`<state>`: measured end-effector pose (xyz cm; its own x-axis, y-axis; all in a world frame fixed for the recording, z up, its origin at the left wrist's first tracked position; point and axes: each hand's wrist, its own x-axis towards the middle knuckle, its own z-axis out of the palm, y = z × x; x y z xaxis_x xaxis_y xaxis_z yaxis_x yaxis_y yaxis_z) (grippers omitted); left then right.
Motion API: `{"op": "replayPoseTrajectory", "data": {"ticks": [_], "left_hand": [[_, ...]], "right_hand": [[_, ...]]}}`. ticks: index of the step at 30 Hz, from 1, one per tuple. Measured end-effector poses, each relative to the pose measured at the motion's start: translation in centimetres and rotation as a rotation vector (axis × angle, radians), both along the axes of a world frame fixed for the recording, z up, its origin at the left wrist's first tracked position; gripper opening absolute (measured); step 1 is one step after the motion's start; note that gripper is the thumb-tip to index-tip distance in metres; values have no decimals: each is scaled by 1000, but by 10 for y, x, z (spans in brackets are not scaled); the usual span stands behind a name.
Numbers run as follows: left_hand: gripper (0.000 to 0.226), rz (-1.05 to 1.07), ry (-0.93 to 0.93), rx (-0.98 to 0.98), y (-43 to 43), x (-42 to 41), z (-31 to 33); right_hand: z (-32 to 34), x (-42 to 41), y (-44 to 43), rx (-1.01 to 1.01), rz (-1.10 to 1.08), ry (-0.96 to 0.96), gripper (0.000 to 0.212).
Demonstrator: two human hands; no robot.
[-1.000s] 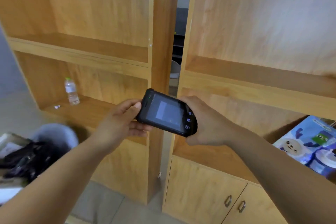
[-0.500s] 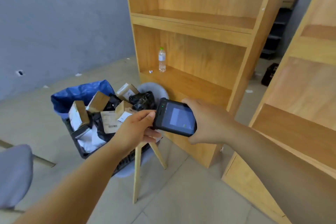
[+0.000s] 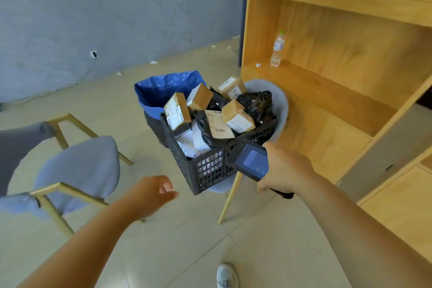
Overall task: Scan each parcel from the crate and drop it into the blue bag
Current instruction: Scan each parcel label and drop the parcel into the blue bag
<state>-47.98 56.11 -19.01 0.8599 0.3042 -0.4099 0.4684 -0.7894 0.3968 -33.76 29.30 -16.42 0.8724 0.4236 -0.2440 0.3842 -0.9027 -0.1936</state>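
Now: at far left a grey chair point(image 3: 77, 170), not in use. Left hand point(image 3: 152, 194) hovers near the crate's near-left corner, fingers loosely curled, holding nothing. Blue bag point(image 3: 163, 86) stands open just behind the crate point(image 3: 205, 170), on its far-left side. The crate rests on a second chair point(image 3: 281, 105), heaped with parcels: cardboard boxes point(image 3: 177, 111) and black poly mailers point(image 3: 256, 101). Judgement: boxes light and stiff, best gripped across opposite faces; mailers soft and slippery, best pinched at an edge. Handheld scanner point(image 3: 251, 161) is at the crate's near-right corner, right hand point(image 3: 285, 168) fingers wrapped round it.
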Motion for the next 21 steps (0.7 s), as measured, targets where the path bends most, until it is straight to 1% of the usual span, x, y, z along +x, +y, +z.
{"op": "replayPoseTrajectory", "data": {"ticks": [4, 8, 10, 12, 14, 16, 19, 21], "left_hand": [[19, -9, 21, 78, 42, 33, -12], [21, -62, 37, 173, 88, 91, -22], [23, -64, 35, 177, 106, 123, -23], [24, -49, 31, 157, 121, 155, -22], [24, -39, 17, 132, 136, 186, -23], [21, -21, -22, 78, 150, 211, -26], [15, 84, -127, -98, 169, 238, -37], [13, 156, -199, -212, 184, 255, -48]], "right_hand": [[-15, 37, 37, -25, -27, 5, 66], [-32, 87, 78, -3, -70, -15, 70], [-37, 112, 98, 20, -104, -10, 72], [-40, 134, 115, 61, -141, 5, 80], [-45, 154, 130, 93, -166, 2, 90], [-48, 171, 144, 123, -180, -19, 93], [-54, 190, 160, 187, -181, -20, 87], [-57, 201, 173, 220, -220, -14, 91]]}}
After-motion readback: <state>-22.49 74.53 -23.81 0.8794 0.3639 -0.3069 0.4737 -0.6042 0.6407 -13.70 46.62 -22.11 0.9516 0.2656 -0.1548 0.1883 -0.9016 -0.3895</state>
